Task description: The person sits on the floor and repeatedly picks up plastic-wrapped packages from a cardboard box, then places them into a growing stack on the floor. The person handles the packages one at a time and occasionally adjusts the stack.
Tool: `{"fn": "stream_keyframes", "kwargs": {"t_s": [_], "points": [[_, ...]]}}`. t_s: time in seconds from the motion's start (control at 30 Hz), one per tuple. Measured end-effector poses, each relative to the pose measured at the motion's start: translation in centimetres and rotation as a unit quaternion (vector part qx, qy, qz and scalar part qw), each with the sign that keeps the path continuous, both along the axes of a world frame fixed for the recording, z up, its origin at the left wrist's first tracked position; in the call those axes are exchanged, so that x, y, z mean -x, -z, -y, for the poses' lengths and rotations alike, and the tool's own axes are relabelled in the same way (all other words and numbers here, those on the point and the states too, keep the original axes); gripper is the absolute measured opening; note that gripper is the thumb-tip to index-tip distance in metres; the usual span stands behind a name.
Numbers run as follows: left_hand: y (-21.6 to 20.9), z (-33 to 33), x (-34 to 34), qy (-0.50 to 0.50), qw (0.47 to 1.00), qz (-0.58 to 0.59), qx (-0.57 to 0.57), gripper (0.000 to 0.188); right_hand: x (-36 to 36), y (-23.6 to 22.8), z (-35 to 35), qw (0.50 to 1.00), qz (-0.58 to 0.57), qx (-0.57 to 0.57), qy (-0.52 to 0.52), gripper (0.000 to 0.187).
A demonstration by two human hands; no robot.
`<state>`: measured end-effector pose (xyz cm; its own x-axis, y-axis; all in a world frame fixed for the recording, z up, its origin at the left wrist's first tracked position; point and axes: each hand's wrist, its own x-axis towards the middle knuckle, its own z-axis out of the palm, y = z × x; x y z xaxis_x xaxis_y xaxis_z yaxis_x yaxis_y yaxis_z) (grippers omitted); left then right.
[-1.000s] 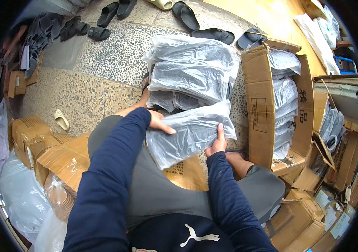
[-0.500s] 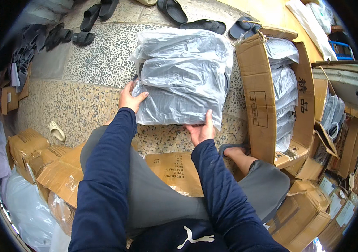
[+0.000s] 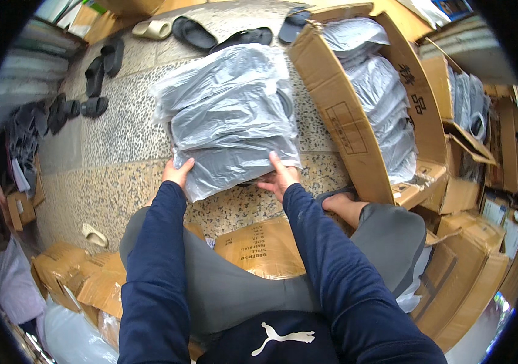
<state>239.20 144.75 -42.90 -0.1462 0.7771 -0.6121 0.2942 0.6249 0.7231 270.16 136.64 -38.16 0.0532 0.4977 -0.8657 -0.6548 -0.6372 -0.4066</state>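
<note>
Out in front of me is a stack of plastic-bagged slippers [image 3: 231, 115], dark shapes in cloudy clear wrapping, laid in about three rows. My left hand [image 3: 177, 173] grips its near left corner, thumb on top and fingers beneath. At the near right corner my right hand [image 3: 281, 177] does the same, its thumb pressed on the plastic and its fingers partly under the edge. The stack slants, its left near corner closer to me. Just right of it stands an open cardboard box [image 3: 347, 115] filled with similar grey bagged bundles [image 3: 380, 103].
Loose black slippers [image 3: 193, 33] and a cream clog [image 3: 152, 30] lie on the stone floor [image 3: 119, 145] beyond. A flat carton [image 3: 259, 246] is between my legs. More cartons [image 3: 462, 267] crowd the right; boxes [image 3: 67, 267] and plastic bags [image 3: 80, 337] sit at left.
My view has swung, so the box and floor appear turned. The stack has shifted left in view and tilted, with its right side farther away. Both hands keep their hold.
</note>
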Motion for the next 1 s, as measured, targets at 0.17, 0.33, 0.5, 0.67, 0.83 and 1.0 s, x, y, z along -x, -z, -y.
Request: {"fn": "stream_keyframes", "kwargs": {"t_s": [0.17,0.33,0.5,0.67,0.83,1.0], "points": [[-1.1,-0.3,-0.5,0.064,0.976,-0.202,-0.045,0.088,-1.4,-1.6,2.2,0.945,0.167,0.085,-0.268,0.079],[-9.3,-1.7,-1.8,0.092,0.972,-0.192,-0.094,0.087,-11.5,-6.0,1.6,0.771,0.419,-0.107,-0.467,0.062],[-18.2,0.7,1.3,0.248,0.907,-0.255,-0.226,0.072,-27.1,-12.7,3.3,0.746,0.558,-0.134,-0.338,0.053],[-25.4,8.9,7.0,0.197,0.906,-0.351,-0.133,0.068,-32.0,-11.8,8.0,0.678,0.49,-0.103,-0.538,0.073],[-26.4,13.5,1.9,0.187,0.884,-0.418,-0.093,0.068,-32.6,-8.5,6.7,0.681,0.441,-0.162,-0.561,0.078],[-26.7,12.4,0.1,0.195,0.869,-0.452,-0.052,0.068,-30.2,-8.8,5.3,0.646,0.474,-0.097,-0.59,0.056]]}}
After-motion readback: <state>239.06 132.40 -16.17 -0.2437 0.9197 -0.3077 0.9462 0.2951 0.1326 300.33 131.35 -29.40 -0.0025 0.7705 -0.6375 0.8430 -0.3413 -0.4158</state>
